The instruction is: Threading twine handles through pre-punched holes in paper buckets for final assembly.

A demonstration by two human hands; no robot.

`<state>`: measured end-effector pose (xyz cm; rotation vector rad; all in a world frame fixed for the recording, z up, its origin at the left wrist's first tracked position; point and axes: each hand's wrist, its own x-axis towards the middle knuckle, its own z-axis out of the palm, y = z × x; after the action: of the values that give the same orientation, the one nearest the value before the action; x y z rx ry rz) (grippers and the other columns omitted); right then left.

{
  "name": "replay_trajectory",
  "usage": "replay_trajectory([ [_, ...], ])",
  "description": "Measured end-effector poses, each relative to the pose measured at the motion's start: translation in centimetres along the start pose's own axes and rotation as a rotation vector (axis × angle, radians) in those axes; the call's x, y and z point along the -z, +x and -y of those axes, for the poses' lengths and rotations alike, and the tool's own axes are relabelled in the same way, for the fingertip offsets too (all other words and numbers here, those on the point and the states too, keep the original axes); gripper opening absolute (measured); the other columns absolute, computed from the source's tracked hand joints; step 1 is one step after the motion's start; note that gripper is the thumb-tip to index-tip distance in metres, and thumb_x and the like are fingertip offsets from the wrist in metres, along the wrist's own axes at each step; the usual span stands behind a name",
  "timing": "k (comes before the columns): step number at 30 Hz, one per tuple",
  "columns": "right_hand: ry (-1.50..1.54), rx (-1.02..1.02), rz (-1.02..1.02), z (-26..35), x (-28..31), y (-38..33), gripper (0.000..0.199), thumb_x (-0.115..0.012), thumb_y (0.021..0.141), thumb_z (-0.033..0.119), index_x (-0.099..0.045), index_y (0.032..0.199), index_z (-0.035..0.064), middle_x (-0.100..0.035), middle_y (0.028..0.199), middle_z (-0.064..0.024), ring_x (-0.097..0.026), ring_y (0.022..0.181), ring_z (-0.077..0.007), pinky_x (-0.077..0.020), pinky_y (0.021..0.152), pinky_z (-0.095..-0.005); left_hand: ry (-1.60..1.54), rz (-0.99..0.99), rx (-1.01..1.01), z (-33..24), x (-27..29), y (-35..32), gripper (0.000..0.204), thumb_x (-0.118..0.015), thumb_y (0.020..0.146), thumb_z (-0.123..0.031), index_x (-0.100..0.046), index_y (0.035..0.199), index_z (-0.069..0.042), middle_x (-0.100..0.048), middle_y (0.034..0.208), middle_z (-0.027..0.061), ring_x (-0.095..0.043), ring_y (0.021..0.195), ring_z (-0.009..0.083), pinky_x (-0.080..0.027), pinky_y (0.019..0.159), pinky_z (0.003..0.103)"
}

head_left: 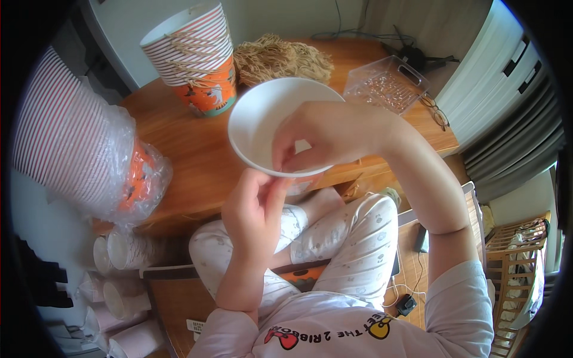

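Observation:
A white-lined paper bucket (256, 113) is tilted in front of me, its round mouth facing up toward me. My left hand (253, 203) is closed at the near side of its rim, thumb and fingers pinched against the outer wall. Over the mouth reaches my right hand (325, 131), its curled fingers pinched together inside the bucket by the near wall. Whatever the right fingertips hold is hidden. Behind the bucket lies a heap of tan twine (283, 59). To its left stands a stack of orange-based paper buckets (206, 83) with twine pieces hanging over their sides.
At the left leans a tall bucket stack in clear plastic (71, 143). A clear tray of small metallic pieces (382, 86) sits at the back right, beside eyeglasses (440, 116). More paper buckets (128, 298) lie low at the left. A black adapter (406, 305) with cables rests right of my legs.

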<state>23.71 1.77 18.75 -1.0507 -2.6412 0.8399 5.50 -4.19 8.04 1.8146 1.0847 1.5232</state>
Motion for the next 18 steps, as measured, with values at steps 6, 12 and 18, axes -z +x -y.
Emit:
replay_trajectory([
  [6, -0.186, 0.232, -0.490, -0.4, -0.9, -1.0, 0.013, -0.071, 0.080, 0.015, -0.075, 0.092, 0.0105, -0.070, 0.085, -0.0051, -0.065, 0.078, -0.0221, -0.0494, 0.071, -0.0355, -0.113, -0.069, 0.046, 0.6, 0.4, -0.6, 0.020, -0.077, 0.086, -0.011, -0.059, 0.091, -0.001, -0.061, 0.069, 0.0042, -0.059, 0.060, 0.0096, -0.046, 0.056, 0.024],
  [12, -0.669, 0.315, -1.119, 3.2, -9.4, -4.3, 0.031, -0.080, 0.060, 0.015, -0.077, 0.091, 0.0130, -0.067, 0.090, 0.0043, -0.052, 0.069, -0.0144, -0.0388, 0.062, -0.0290, -0.599, 0.309, 0.162, 1.7, 2.6, -0.7, 0.028, -0.057, 0.100, -0.022, -0.064, 0.100, 0.005, -0.070, 0.093, 0.0101, -0.065, 0.083, 0.0128, -0.050, 0.076, 0.027],
  [18, -0.502, 0.116, -1.187, 2.6, -17.0, -3.6, 0.033, -0.081, 0.061, 0.013, -0.076, 0.093, 0.0164, -0.062, 0.093, 0.0022, -0.051, 0.076, -0.0168, -0.0393, 0.063, -0.0305, -0.712, 0.437, 0.260, 1.4, 2.7, -0.4, 0.024, -0.062, 0.098, -0.018, -0.069, 0.103, 0.005, -0.073, 0.100, 0.0163, -0.069, 0.097, 0.0194, -0.054, 0.087, 0.032],
])
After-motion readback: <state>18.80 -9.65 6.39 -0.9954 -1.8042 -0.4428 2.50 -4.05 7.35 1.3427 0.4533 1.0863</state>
